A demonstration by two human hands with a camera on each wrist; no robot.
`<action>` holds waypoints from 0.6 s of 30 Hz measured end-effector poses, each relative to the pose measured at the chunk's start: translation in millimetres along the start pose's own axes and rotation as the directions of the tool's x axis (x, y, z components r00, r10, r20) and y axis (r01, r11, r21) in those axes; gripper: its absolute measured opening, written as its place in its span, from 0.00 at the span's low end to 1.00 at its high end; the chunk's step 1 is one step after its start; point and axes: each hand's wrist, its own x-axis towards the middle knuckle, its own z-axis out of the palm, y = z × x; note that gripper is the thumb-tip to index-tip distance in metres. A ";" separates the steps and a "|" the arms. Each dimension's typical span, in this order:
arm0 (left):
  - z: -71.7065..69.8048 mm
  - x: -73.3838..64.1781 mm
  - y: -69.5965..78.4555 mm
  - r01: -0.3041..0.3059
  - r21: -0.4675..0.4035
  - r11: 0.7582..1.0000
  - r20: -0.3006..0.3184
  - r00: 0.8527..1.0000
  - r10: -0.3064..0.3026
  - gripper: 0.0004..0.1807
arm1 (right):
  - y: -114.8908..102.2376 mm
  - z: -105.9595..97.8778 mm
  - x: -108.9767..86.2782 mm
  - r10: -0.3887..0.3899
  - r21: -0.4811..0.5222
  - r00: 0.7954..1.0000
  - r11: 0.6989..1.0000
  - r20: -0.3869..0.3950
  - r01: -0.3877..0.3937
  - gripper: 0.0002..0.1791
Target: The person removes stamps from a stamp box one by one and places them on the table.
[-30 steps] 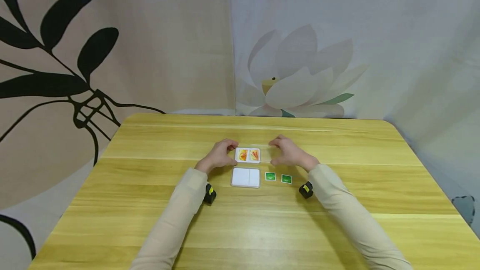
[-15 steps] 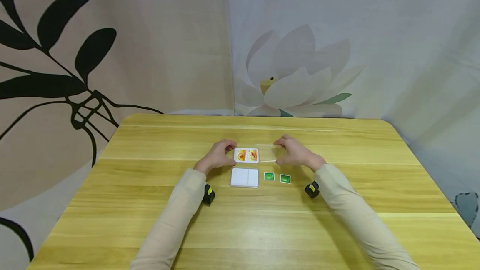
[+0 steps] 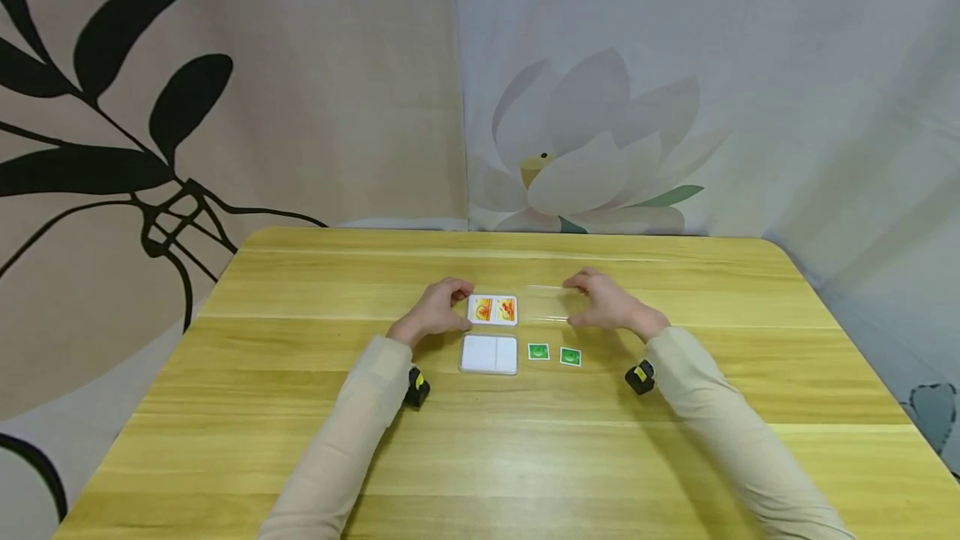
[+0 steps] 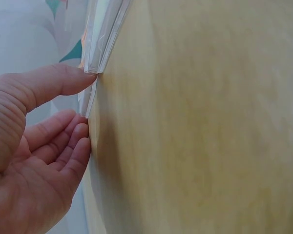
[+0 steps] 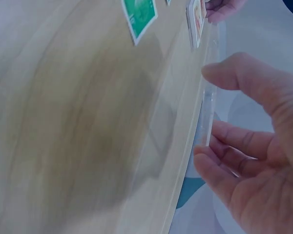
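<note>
Right grip (image 3: 609, 302) moved rightward, pinching clear cover (image 3: 546, 303); left grip (image 3: 435, 307) pinches white case (image 3: 495, 310); orange card print (image 3: 507, 309) illegible.

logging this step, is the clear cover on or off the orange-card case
Off: the right hand holds the clear cover beside the orange-card case, not over it.

- A wooden table (image 3: 510, 457) is filling the foreground.
- A beige cloth (image 3: 360, 90) is hanging behind, showing dark printed leaves (image 3: 131, 33).
- Beside it, a paler cloth (image 3: 840, 107) is showing a white lotus (image 3: 600, 173).
</note>
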 end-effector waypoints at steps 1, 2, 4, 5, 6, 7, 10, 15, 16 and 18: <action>-0.1 0.0 0.3 0.001 0.000 1.000 0.001 1.000 -0.001 0.33 | 1.5 -0.3 -0.6 0.003 -0.004 1.000 1.000 -0.003 -0.003 0.32; -0.1 0.1 0.4 0.003 0.000 1.000 0.002 1.000 -0.003 0.33 | 3.0 -0.5 -1.2 0.006 -0.007 1.000 1.000 -0.005 -0.006 0.32; -0.5 -0.2 0.9 0.002 0.001 1.000 0.002 1.000 -0.002 0.33 | 5.5 -1.3 -2.3 0.009 -0.011 1.000 1.000 -0.017 -0.009 0.32; -0.6 -0.1 0.9 0.004 0.001 1.000 0.003 1.000 -0.004 0.33 | 6.5 -1.7 -2.8 0.010 -0.013 1.000 1.000 -0.023 -0.010 0.32; -0.8 -0.4 1.0 -0.001 0.004 1.000 0.002 1.000 0.001 0.33 | 7.2 -2.3 -3.4 0.011 -0.012 1.000 1.000 -0.029 -0.011 0.31; -0.9 -0.3 1.0 -0.001 0.006 1.000 0.002 1.000 0.001 0.33 | 7.8 -3.1 -4.0 0.012 -0.010 0.999 1.000 -0.033 -0.012 0.31; -1.0 0.0 0.7 -0.002 0.009 1.000 0.002 1.000 0.002 0.33 | 8.6 -5.4 -6.0 0.013 -0.002 0.999 1.000 -0.041 -0.013 0.32; -0.5 0.6 -0.7 -0.009 0.007 1.000 -0.002 1.000 0.009 0.33 | 12.2 -6.7 -8.6 0.009 -0.014 0.999 1.000 -0.035 -0.009 0.32; -0.6 0.7 -1.0 -0.013 0.008 1.000 -0.004 1.000 0.013 0.33 | 13.2 -6.9 -9.1 0.008 -0.018 0.999 1.000 -0.033 -0.009 0.32; -0.5 0.9 -1.2 -0.013 0.006 1.000 -0.004 1.000 0.013 0.33 | 14.7 -7.8 -10.5 0.014 -0.018 0.999 1.000 -0.031 -0.014 0.32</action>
